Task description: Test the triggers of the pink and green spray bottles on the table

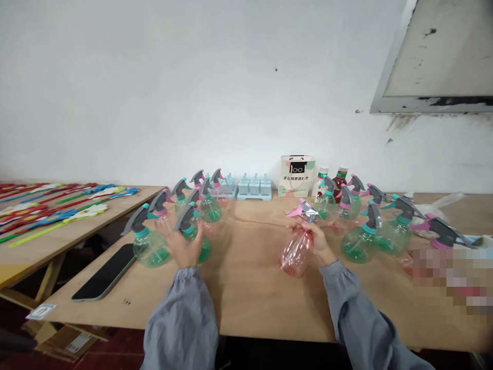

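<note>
My left hand is wrapped round a green spray bottle with a grey trigger, standing upright at the front of a cluster of several green and pink spray bottles on the wooden table. My right hand grips a pink spray bottle by its neck and holds it tilted, base toward me, with its pink and grey trigger head pointing away. Both arms wear grey sleeves.
Another group of spray bottles stands at the right. A black phone lies near the table's left edge. Light blue moulds, a small paper bag and two drink bottles line the wall. A second table at left holds colourful strips.
</note>
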`<state>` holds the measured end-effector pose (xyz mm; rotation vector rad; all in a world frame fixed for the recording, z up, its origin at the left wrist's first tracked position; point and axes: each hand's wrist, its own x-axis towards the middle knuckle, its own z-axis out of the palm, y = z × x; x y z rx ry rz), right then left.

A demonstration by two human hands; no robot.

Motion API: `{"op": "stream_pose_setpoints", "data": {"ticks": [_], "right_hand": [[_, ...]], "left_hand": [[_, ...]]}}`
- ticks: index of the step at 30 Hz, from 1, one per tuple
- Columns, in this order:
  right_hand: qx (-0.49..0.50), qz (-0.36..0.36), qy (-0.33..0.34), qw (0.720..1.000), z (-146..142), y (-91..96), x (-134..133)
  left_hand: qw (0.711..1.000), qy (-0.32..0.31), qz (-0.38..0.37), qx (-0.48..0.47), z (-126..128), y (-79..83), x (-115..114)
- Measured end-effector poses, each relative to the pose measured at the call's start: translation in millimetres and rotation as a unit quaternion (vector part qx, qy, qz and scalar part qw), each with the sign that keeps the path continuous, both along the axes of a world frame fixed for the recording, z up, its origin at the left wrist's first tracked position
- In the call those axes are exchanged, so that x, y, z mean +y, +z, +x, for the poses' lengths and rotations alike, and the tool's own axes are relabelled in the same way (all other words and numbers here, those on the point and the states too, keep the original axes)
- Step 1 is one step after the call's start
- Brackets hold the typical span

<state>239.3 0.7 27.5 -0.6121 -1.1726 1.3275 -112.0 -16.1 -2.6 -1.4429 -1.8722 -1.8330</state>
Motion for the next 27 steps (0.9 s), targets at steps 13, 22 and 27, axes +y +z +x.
{"op": "stream_pose_setpoints", "data": {"ticks": [13, 22, 27], "right_hand": [[0.019, -0.016, 0.035, 0.999, 9.4, -0.7, 4.2], [0.007, -0.023, -0.018, 1.000, 8.3, -10.5, 6.4], [-0.001, -0.014, -0.079, 0.997, 15.2, -13.5, 6.9]], "left_hand": [[0.948, -0.302, -0.098, 0.016, 88.8, -27.0, 11.7], [0.934, -0.339, -0.103, 0.046, 76.6, -32.8, 12.8], [0.930, -0.356, -0.091, 0.031, 73.8, -37.6, 15.2]]}}
